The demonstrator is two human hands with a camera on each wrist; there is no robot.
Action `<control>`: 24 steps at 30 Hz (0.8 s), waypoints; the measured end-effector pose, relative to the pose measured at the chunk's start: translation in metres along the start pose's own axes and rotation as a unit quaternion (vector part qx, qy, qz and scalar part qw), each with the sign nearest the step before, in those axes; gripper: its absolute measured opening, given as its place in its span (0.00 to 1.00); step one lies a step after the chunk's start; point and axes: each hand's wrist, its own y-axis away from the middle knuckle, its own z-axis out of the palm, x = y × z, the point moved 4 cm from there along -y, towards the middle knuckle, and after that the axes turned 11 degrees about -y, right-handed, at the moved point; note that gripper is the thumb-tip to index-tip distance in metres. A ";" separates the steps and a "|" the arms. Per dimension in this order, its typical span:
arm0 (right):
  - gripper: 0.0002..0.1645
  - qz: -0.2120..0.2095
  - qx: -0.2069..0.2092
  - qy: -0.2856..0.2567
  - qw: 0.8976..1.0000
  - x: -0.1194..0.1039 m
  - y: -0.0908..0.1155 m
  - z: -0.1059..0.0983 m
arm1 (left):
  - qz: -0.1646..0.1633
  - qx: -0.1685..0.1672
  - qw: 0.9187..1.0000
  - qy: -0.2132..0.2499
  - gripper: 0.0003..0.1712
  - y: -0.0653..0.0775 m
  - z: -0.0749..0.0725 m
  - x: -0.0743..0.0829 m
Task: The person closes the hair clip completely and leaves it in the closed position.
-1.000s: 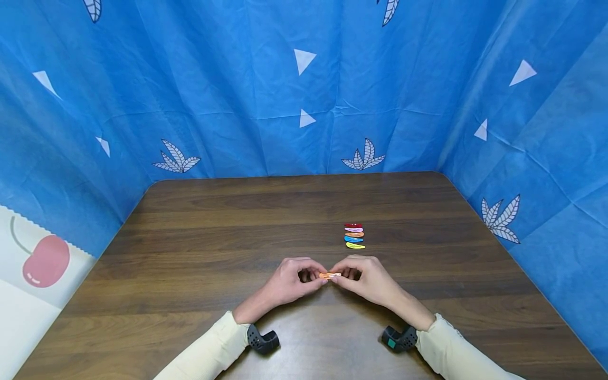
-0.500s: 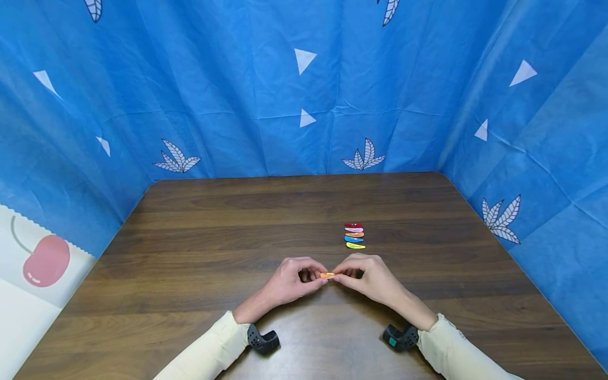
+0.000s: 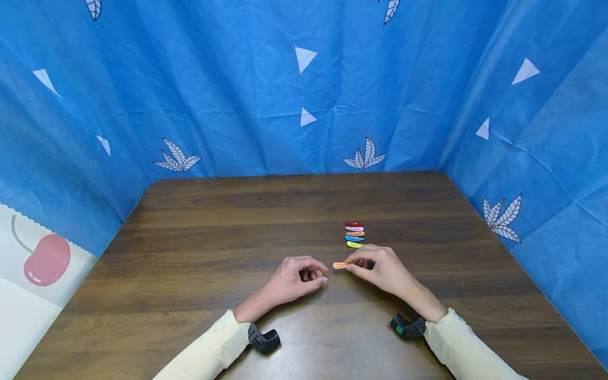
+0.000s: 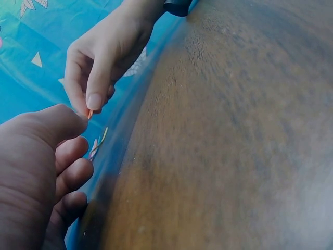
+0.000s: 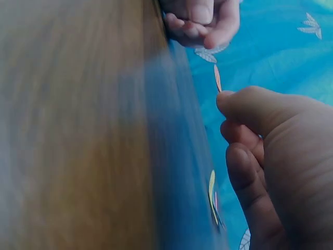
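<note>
My right hand point(image 3: 383, 270) pinches one end of a light orange snap hair clip point(image 3: 339, 265) between thumb and forefinger. The clip points left, held just in front of a short column of hair clips. That column runs from a red clip point(image 3: 353, 224) at the back through pink, orange and blue to a yellow clip point(image 3: 354, 244) nearest me. Close to the held clip's free end is my left hand point(image 3: 295, 279), fingers loosely bent, thumb and forefinger apart with nothing between them. In the right wrist view the held clip point(image 5: 217, 77) sticks out past my thumb.
The dark wooden table point(image 3: 228, 221) spreads out on every side of the hands. Blue curtains point(image 3: 266, 95) with white leaf and triangle prints hang behind it and along its sides. A pale cloth with a cherry print point(image 3: 46, 260) hangs at the left.
My left hand has let go of the orange hair clip and stayed in place. My right hand has carried the clip a little right and away from me, toward the column.
</note>
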 end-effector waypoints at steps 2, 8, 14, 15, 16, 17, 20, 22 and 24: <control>0.09 0.002 0.007 0.016 1.000 0.003 0.000 -0.003 | 0.002 -0.001 1.000 0.004 0.06 0.000 0.001 0.000; 0.08 0.022 0.034 0.048 0.998 0.014 0.000 -0.011 | -0.003 -0.007 1.000 0.004 0.07 0.000 -0.001 0.001; 0.06 0.058 0.048 0.064 0.995 0.024 0.000 -0.016 | -0.008 -0.011 1.000 0.003 0.07 0.001 -0.001 0.000; 0.06 0.060 0.050 0.067 0.995 0.025 0.000 -0.017 | -0.008 -0.011 1.000 0.003 0.07 0.000 -0.001 0.000; 0.06 0.061 0.051 0.068 0.994 0.026 0.000 -0.017 | -0.007 -0.011 1.000 0.002 0.07 0.000 -0.001 0.001; 0.07 0.061 0.053 0.071 0.994 0.026 0.000 -0.018 | -0.006 -0.011 1.000 0.002 0.06 0.000 -0.001 0.001; 0.07 0.063 0.053 0.078 0.994 0.026 0.000 -0.018 | -0.005 -0.011 1.000 -0.001 0.06 0.000 -0.002 0.001; 0.07 0.068 0.050 0.086 0.993 0.026 0.000 -0.018 | -0.005 -0.012 1.000 -0.004 0.06 0.001 -0.001 0.001; 0.07 0.072 0.049 0.092 0.992 0.026 0.000 -0.018 | -0.006 -0.011 1.000 -0.006 0.06 0.001 -0.002 0.001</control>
